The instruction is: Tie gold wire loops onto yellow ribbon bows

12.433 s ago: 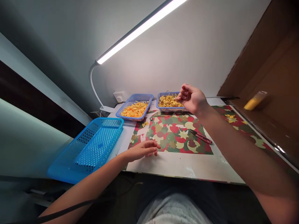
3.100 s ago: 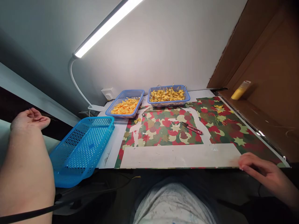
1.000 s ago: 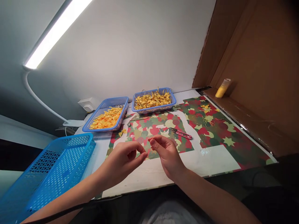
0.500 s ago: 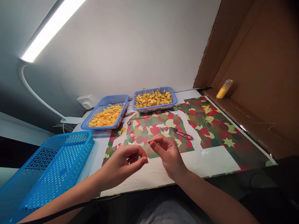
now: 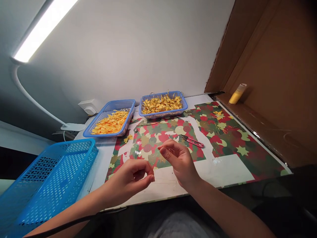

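My left hand (image 5: 131, 180) hovers over the near edge of the table, thumb and forefinger pinched together. My right hand (image 5: 179, 162) is just to its right and a little higher, fingers also pinched. A fine thread or needle seems to run between the two hands; it is too thin to name. Both hands sit above the patterned red-green paper (image 5: 160, 140). Red thread snips (image 5: 192, 141) lie on that paper just beyond my right hand.
Two blue-violet baskets stand at the back: one (image 5: 109, 114) with orange paper pieces, one (image 5: 163, 102) with golden folded pieces. A large empty blue basket (image 5: 49, 178) sits at the left. A yellow bottle (image 5: 237, 94) lies on the brown ledge at right. A lamp arm (image 5: 32, 99) curves at left.
Over the last second my left hand dropped slightly toward me and my right hand rose a little, widening the gap between them. Earlier, both arms were spread far apart.
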Motion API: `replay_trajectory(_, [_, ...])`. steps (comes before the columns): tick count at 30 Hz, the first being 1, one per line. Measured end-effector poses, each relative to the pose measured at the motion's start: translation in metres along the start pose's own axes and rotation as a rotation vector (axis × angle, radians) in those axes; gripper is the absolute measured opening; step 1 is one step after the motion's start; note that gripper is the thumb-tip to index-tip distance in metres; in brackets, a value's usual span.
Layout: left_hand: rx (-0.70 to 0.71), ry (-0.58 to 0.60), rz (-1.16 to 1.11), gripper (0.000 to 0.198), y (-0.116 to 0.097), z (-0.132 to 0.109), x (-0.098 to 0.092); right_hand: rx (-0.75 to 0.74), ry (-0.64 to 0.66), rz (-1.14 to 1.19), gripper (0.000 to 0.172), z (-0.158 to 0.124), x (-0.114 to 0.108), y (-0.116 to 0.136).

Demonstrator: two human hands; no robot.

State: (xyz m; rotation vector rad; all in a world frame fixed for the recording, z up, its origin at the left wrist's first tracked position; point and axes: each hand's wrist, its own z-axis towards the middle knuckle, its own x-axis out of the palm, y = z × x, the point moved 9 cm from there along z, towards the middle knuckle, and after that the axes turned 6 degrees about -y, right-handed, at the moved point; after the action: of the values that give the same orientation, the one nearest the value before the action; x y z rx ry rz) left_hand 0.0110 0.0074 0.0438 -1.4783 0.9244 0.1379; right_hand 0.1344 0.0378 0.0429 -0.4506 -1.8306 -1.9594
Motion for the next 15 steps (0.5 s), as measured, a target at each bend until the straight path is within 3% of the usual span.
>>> replay_trajectory(15, [0.034, 0.079, 0.062, 0.018, -0.0056, -0.0023, 0.0099, 0.045, -0.060, 0.003, 0.014, 0.0067, -0.0068, -0.0024])
